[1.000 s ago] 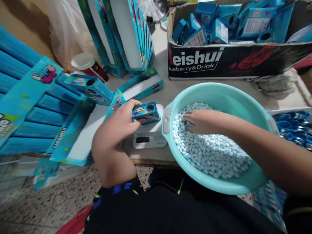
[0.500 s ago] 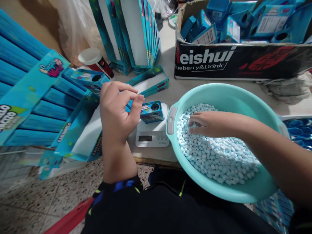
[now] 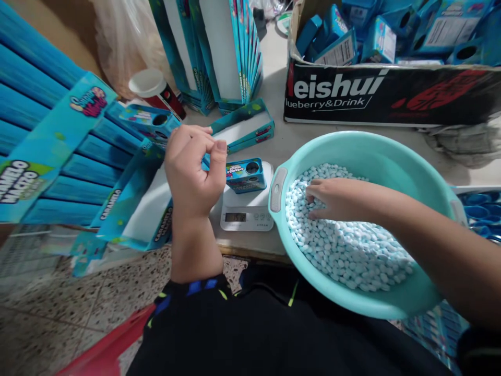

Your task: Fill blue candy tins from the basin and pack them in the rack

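Note:
My right hand (image 3: 329,199) reaches into a teal basin (image 3: 376,143) of pale blue and white candies (image 3: 364,250). Its thumb and fingers are apart, and the fingertips touch the candies. My left hand (image 3: 195,169) is held up left of a small white kitchen scale (image 3: 247,216), fingers curled in and thumb pressed to them; whatever it may hold is hidden. A blue candy box (image 3: 247,176) with a round hole stands on the scale, close behind that hand. The scale's display shows digits that I cannot read surely.
A black carton (image 3: 352,94) full of blue boxes stands at the back right. Blue display trays (image 3: 223,52) stand at the back; more trays (image 3: 50,156) are stacked at left. A paper cup (image 3: 151,86) is behind them. One tray (image 3: 246,125) lies behind the scale.
My right hand's fingertips have dipped a little deeper into the candies. The left hand's fingers have curled in more. Digits now show on the scale's display. The view has shifted slightly.

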### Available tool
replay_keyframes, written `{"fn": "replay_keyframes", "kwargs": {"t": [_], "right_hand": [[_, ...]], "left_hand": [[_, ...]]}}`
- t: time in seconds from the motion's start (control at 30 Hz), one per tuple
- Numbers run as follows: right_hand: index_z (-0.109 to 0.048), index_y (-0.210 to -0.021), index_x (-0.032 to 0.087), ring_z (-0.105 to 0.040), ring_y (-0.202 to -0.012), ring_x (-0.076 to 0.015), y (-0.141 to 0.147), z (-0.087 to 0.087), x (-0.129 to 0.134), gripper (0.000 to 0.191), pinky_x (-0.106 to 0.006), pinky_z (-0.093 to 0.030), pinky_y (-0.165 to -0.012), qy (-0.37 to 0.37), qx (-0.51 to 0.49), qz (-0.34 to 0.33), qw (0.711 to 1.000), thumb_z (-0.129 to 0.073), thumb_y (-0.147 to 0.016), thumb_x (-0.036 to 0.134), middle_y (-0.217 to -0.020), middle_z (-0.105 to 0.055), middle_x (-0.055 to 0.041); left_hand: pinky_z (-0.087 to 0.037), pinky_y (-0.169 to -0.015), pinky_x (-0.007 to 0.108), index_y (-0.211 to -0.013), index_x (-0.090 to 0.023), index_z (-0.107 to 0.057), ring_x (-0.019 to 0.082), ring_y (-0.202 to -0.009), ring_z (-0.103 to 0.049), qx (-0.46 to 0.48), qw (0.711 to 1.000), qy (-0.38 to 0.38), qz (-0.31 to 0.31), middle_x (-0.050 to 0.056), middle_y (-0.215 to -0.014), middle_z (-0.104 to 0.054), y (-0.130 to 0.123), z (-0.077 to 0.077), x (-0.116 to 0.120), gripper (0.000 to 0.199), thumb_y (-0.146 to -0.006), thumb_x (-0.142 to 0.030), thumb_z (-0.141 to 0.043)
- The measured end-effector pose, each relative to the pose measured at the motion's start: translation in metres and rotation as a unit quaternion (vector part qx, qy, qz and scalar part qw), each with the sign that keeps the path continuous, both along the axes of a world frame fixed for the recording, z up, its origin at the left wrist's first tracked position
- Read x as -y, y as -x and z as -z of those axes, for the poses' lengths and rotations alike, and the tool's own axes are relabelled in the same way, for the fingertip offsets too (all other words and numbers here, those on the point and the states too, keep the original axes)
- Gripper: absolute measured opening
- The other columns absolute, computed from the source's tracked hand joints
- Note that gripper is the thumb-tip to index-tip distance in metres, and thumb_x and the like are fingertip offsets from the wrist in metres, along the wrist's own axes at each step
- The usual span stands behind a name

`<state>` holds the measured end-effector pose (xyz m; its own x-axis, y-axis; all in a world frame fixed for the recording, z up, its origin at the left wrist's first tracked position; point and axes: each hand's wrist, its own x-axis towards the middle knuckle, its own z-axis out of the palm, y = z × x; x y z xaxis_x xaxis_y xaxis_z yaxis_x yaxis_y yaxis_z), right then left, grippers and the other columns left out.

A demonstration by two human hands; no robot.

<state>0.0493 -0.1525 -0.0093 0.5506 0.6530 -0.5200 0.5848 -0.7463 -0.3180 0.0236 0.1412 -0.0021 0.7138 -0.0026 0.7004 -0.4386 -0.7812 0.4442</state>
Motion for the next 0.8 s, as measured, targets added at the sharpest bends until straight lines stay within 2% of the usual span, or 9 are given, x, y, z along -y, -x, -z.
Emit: {"fn": "replay_keyframes", "kwargs": {"t": [0.13,0.23,0.33,0.47,0.53,0.6,0.7,0.73,0.8], "right_hand": [[-0.069,-0.108,0.019,-0.066,-0.088,-0.0262,-0.001,0.001,-0.003,0.031,-0.033,-0.042,-0.068,0.016,-0.019,0.011,1.0,-0.066,-0.089,0.043,-0.109,-0.072,-0.0109],[-0.07,-0.109,0.019,-0.067,-0.087,-0.0254,-0.001,-0.002,-0.006,0.028,-0.032,-0.041,-0.068,0.028,-0.017,0.015,0.999,-0.066,-0.089,0.039,-0.107,-0.074,-0.0105],[-0.073,-0.109,0.021,-0.067,-0.084,-0.0245,0.0,-0.007,-0.008,0.025,-0.031,-0.04,-0.066,0.038,-0.011,0.022,0.999,-0.065,-0.089,0.034,-0.102,-0.075,-0.0091],[-0.076,-0.105,0.021,-0.067,-0.082,-0.0246,0.001,-0.014,-0.011,0.022,-0.032,-0.04,-0.065,0.044,-0.01,0.028,0.999,-0.065,-0.088,0.029,-0.093,-0.076,-0.0075],[-0.077,-0.102,0.021,-0.068,-0.082,-0.0259,0.001,-0.017,-0.013,0.021,-0.032,-0.04,-0.065,0.056,0.018,0.034,0.998,-0.063,-0.088,0.027,-0.092,-0.076,-0.0083],[-0.077,-0.102,0.02,-0.069,-0.084,-0.0273,-0.001,-0.02,-0.014,0.021,-0.033,-0.04,-0.064,0.062,0.046,0.049,0.996,-0.061,-0.089,0.026,-0.095,-0.077,-0.0094],[-0.076,-0.102,0.018,-0.07,-0.086,-0.0286,-0.005,-0.024,-0.01,0.021,-0.033,-0.038,-0.063,0.046,0.068,0.057,0.995,-0.06,-0.09,0.023,-0.097,-0.078,-0.0117],[-0.076,-0.102,0.017,-0.07,-0.086,-0.029,-0.006,-0.024,-0.008,0.022,-0.033,-0.038,-0.063,0.04,0.071,0.053,0.995,-0.058,-0.09,0.021,-0.096,-0.078,-0.0131],[-0.074,-0.103,0.012,-0.071,-0.089,-0.0308,-0.007,-0.021,-0.003,0.026,-0.034,-0.04,-0.066,0.025,0.084,0.043,0.995,-0.052,-0.093,0.02,-0.099,-0.077,-0.0175]], "left_hand": [[-0.055,-0.089,0.044,-0.071,-0.024,-0.058,0.021,-0.096,-0.068,0.04,0.995,0.086,0.03,0.002,-0.083,-0.062,-0.009,0.005,0.003,0.034,-0.1,-0.042,-0.058],[-0.055,-0.089,0.042,-0.072,-0.023,-0.059,0.02,-0.099,-0.068,0.02,0.991,0.128,0.039,0.003,-0.091,-0.065,-0.012,0.006,0.005,0.035,-0.101,-0.043,-0.056],[-0.054,-0.094,0.044,-0.079,-0.024,-0.059,0.02,-0.104,-0.066,0.005,0.995,0.1,0.01,0.003,-0.098,-0.067,-0.01,0.009,0.004,0.032,-0.102,-0.045,-0.052],[-0.052,-0.097,0.045,-0.084,-0.025,-0.061,0.021,-0.1,-0.066,0.033,0.999,0.014,-0.02,0.003,-0.096,-0.07,-0.007,0.013,0.004,0.022,-0.091,-0.045,-0.069],[-0.052,-0.093,0.043,-0.08,-0.025,-0.062,0.021,-0.093,-0.066,0.029,0.999,-0.03,0.004,0.002,-0.089,-0.072,-0.003,0.009,0.01,0.023,-0.088,-0.043,-0.073],[-0.052,-0.087,0.039,-0.077,-0.025,-0.063,0.019,-0.086,-0.066,-0.003,0.993,-0.07,0.092,0.0,-0.084,-0.073,0.006,-0.001,0.024,0.021,-0.09,-0.041,-0.07],[-0.051,-0.084,0.034,-0.084,-0.024,-0.068,0.017,-0.089,-0.068,-0.129,0.94,-0.171,0.265,0.001,-0.09,-0.075,0.03,-0.019,0.061,0.016,-0.096,-0.035,-0.064],[-0.05,-0.085,0.034,-0.091,-0.023,-0.07,0.018,-0.094,-0.068,-0.182,0.913,-0.214,0.296,0.003,-0.097,-0.075,0.039,-0.023,0.075,0.014,-0.096,-0.034,-0.063],[-0.05,-0.086,0.036,-0.107,-0.02,-0.071,0.024,-0.102,-0.068,-0.284,0.857,-0.298,0.31,0.008,-0.11,-0.074,0.054,-0.028,0.104,0.022,-0.092,-0.037,-0.066]]}}
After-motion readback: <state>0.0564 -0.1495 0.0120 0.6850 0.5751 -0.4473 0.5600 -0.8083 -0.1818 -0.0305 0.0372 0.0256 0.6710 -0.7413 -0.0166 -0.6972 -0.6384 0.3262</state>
